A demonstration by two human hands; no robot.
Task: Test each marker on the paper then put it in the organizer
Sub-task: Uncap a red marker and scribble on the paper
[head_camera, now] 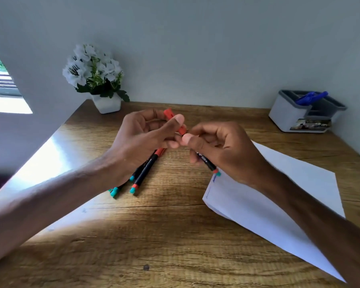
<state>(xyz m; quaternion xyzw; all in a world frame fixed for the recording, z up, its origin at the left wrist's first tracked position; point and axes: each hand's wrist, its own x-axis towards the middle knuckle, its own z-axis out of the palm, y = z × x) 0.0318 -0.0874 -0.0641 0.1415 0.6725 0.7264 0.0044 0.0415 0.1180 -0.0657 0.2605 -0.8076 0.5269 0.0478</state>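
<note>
Red cap (174, 121) pinched in left hand (141, 138); right hand (222, 148) grips marker (208, 165).

- The marker (208, 164) in the right hand (222, 146) is mostly covered by the fingers.
- Blue marks on the paper (279, 194) are too small to read.
- The organizer (299, 115) seemingly holds blue markers (311, 97), count unclear.

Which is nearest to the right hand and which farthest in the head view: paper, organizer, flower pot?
From the right hand:
1. Paper, directly beneath the hand and wrist.
2. Organizer, back right by the wall.
3. Flower pot, back left, beyond the left hand.
</note>
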